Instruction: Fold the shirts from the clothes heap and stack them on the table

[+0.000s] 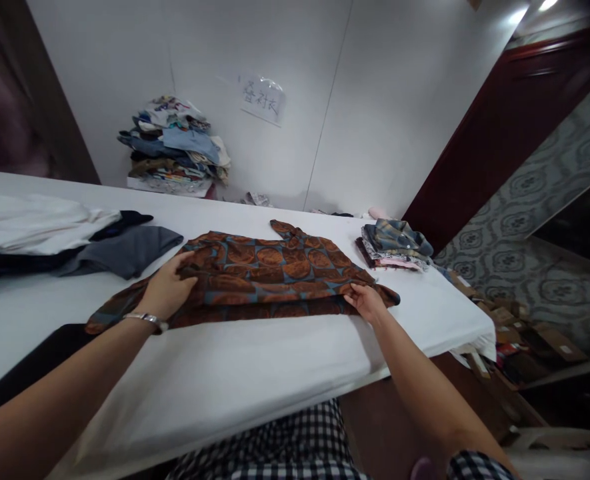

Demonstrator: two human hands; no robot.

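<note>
A brown shirt with orange circles and blue lines [269,270] lies partly folded on the white table [235,373]. My left hand [167,290] rests on the shirt's left part, fingers curled over a fold, with a silver bracelet at the wrist. At the shirt's right front edge, my right hand [367,301] pinches the fabric. A sleeve or collar piece sticks up at the shirt's far edge.
A small stack of folded clothes [395,245] sits at the table's right end. White, grey and dark garments [75,240] lie at the left. A tall heap of clothes [175,147] stands against the back wall under a paper sign. Boxes clutter the floor at right.
</note>
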